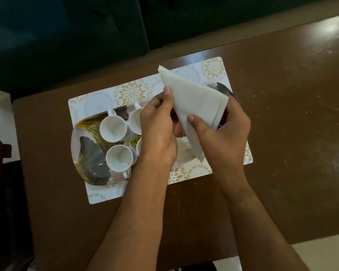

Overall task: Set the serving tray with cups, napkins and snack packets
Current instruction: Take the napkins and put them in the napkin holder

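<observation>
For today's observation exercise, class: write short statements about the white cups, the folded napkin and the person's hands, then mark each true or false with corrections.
1. Both hands grip the white folded paper napkin. True: the left hand and right hand hold it.
2. The small white ceramic cups are full of tea. False: those visible are empty.
3. The leaf-patterned oval serving tray rests on a floral placemat. True.
4. The napkin lies flat on the brown wooden table. False: it is held up above the tray.

Home dining table (pixel 282 133), patterned placemat (pixel 125 92)
</observation>
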The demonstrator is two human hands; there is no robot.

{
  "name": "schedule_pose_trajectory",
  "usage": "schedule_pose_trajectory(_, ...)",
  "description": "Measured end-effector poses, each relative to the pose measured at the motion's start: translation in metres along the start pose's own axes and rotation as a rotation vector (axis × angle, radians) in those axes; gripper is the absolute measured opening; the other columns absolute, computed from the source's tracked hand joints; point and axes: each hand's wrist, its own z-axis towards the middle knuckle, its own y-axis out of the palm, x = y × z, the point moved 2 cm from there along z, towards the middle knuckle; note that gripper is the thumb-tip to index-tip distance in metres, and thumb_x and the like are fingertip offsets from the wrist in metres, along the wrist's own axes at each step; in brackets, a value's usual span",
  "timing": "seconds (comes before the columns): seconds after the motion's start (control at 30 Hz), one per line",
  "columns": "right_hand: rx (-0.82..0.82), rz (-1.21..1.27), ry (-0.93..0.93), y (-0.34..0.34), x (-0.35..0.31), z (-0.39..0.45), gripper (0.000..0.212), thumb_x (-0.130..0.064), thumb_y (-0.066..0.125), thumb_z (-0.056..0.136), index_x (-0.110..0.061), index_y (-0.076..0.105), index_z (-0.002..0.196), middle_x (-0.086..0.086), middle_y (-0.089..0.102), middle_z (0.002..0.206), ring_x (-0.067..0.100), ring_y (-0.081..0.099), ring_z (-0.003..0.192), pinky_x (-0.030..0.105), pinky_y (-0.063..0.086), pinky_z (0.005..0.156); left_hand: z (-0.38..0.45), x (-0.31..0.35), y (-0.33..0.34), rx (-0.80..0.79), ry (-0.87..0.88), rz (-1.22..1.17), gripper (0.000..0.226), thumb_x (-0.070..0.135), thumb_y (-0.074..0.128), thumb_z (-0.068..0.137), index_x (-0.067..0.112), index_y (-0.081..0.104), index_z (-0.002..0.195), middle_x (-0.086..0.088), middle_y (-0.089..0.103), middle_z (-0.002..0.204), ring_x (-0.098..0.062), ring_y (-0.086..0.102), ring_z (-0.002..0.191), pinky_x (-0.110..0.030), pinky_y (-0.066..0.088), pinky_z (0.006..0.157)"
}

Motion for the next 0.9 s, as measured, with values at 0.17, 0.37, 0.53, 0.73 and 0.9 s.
schedule_pose_trajectory(0.17,0.108,-0.089,-0.099,-0.012,0.0,0.008,0.035,-0.014,0.087,0.083,-0.009,0.069,0.112,-0.011,0.066,0.097,0.003,0.068,0.092,0.014,0.056,0.067,0.004,-0.005,0.018,-0.06,0.042,0.057,0.022,0.022,0.061,0.106,0.009,0.073,0.119,-0.009,0.079,0.118,-0.02,0.078,0.105,-0.034,0.066,0.084)
schedule_pose_trajectory(0.37,0.301,-0.295,-0.243,-0.028,0.003,0.018,0.017,-0.01,0.08,0.085,-0.003,0.069,0.096,-0.001,0.067,0.086,0.016,0.065,0.075,0.031,0.055,0.059,0.024,-0.007,0.05,-0.09,0.222,0.3,0.029,0.009,0.071,0.099,0.011,0.07,0.128,-0.008,0.079,0.116,-0.024,0.074,0.112,-0.041,0.06,0.104)
schedule_pose_trajectory(0.53,0.392,-0.437,-0.281,-0.038,0.012,0.024,0.011,-0.004,0.076,0.083,0.001,0.068,0.087,-0.004,0.057,0.08,0.011,0.052,0.071,0.02,0.038,0.061,0.03,-0.012,0.065,-0.106,0.345,0.439,0.03,0.005,0.071,0.097,0.01,0.073,0.127,-0.003,0.078,0.118,-0.014,0.072,0.111,-0.036,0.059,0.104)
schedule_pose_trajectory(0.73,0.468,-0.402,-0.363,-0.043,0.007,0.02,0.011,0.003,0.075,0.084,0.002,0.074,0.095,0.01,0.073,0.085,0.012,0.059,0.072,0.017,0.045,0.063,0.024,-0.023,0.067,-0.115,0.396,0.558,0.029,0.011,0.071,0.098,0.015,0.074,0.127,0.004,0.077,0.121,-0.006,0.071,0.109,-0.034,0.059,0.103)
schedule_pose_trajectory(0.9,0.339,-0.462,-0.283,-0.039,0.018,0.025,0.011,-0.002,0.071,0.084,0.001,0.074,0.095,0.009,0.071,0.083,0.01,0.053,0.072,0.018,0.036,0.065,0.027,-0.027,0.067,-0.109,0.397,0.564,0.029,0.007,0.071,0.097,0.012,0.075,0.126,0.0,0.078,0.12,-0.012,0.073,0.11,-0.039,0.06,0.103)
